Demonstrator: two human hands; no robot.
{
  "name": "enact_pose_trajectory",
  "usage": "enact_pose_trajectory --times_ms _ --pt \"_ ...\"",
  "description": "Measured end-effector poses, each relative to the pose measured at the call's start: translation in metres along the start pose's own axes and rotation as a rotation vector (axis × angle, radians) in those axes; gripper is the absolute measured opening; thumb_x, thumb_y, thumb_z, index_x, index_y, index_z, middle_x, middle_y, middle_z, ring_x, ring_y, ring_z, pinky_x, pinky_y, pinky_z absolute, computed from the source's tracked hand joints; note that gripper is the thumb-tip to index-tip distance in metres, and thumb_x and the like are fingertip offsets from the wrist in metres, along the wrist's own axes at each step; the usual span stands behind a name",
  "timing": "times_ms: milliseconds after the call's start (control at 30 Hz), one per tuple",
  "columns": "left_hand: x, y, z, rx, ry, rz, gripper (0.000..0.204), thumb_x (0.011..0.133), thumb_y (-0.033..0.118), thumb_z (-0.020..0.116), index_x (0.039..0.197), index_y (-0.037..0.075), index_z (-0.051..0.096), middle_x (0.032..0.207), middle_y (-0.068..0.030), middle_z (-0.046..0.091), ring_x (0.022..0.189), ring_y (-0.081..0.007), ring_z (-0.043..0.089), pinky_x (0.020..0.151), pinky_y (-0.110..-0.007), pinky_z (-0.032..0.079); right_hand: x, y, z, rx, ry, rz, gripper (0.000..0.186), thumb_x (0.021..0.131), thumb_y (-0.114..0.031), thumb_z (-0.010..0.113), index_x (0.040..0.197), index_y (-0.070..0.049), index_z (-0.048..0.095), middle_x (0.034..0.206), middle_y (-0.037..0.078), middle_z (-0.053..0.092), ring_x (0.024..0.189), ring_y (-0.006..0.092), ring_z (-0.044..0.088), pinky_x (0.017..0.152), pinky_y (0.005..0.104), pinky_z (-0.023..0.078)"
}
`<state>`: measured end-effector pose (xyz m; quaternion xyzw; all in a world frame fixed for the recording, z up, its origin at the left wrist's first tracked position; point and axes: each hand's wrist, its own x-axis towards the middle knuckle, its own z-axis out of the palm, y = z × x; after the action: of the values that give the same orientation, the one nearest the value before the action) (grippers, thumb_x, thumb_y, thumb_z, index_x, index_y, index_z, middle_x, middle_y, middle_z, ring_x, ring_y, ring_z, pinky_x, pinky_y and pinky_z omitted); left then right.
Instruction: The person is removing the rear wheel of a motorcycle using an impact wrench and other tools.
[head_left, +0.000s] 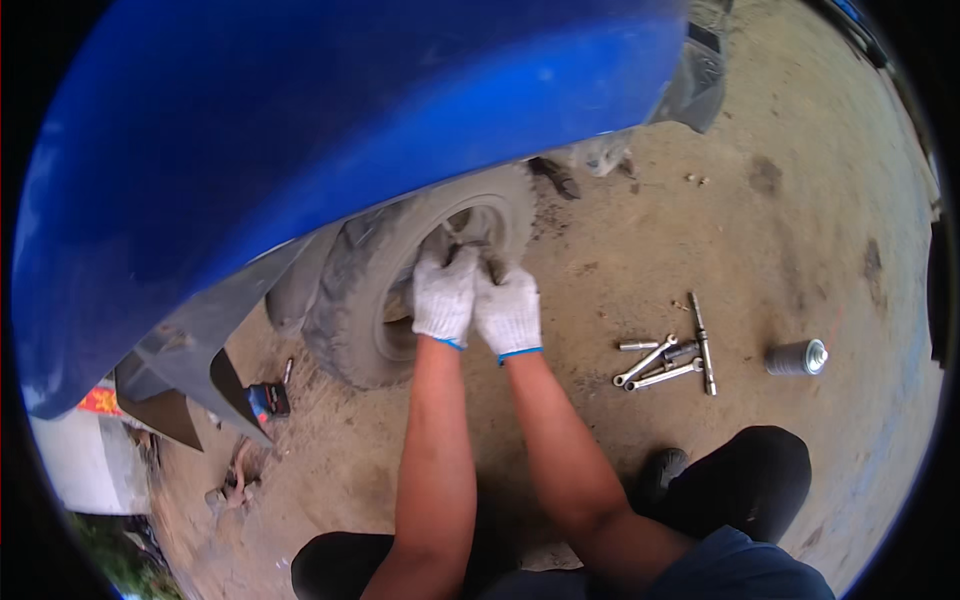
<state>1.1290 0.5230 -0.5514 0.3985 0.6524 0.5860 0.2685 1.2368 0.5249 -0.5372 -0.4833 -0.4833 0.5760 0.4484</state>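
Observation:
Both my hands wear white knitted gloves with blue cuff edges and meet at the centre of a wheel (398, 340). Its dusty tyre (340, 290) sits under a blue body panel (400, 110). My left hand (444, 296) has its fingers curled in at the hub. Close beside it, my right hand (509, 311) is closed too, thumb side toward the left. The gloves cover whatever lies between the fingers, so I cannot make out what they grip.
On the dirt ground to the right lie wrenches (664, 375), a socket (638, 346) and a T-handle wrench (704, 345). A spray can (797, 357) lies farther right. A blue and black power tool (268, 400) rests left of the wheel, near a hanging grey plastic trim piece (228, 385).

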Motion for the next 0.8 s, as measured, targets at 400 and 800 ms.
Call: enact_pose_trajectory --times_ms 400,800 --pt "-0.006 0.026 0.022 -0.127 0.003 -0.042 0.048 0.091 -0.003 0.059 0.138 -0.003 0.054 0.125 -0.0090 0.062 0.106 -0.0136 0.057 0.092 -0.027 0.048 0.014 0.010 -0.010 -0.062 0.010 -0.094 0.029 0.097 -0.011 0.063 0.118 0.007 0.070 0.108 0.021 0.076 0.098 0.0177 0.070 0.089 0.0319 0.053" --pt "-0.006 0.022 0.018 -0.149 -0.014 -0.018 0.045 0.092 -0.002 0.060 0.137 -0.001 0.055 0.116 -0.0079 0.065 0.097 -0.0125 0.060 0.083 -0.026 0.051 0.009 0.008 -0.009 -0.054 0.011 -0.091 0.034 0.094 -0.019 0.066 0.119 0.005 0.069 0.109 0.029 0.071 0.106 0.0374 0.071 0.091 0.0396 0.054"
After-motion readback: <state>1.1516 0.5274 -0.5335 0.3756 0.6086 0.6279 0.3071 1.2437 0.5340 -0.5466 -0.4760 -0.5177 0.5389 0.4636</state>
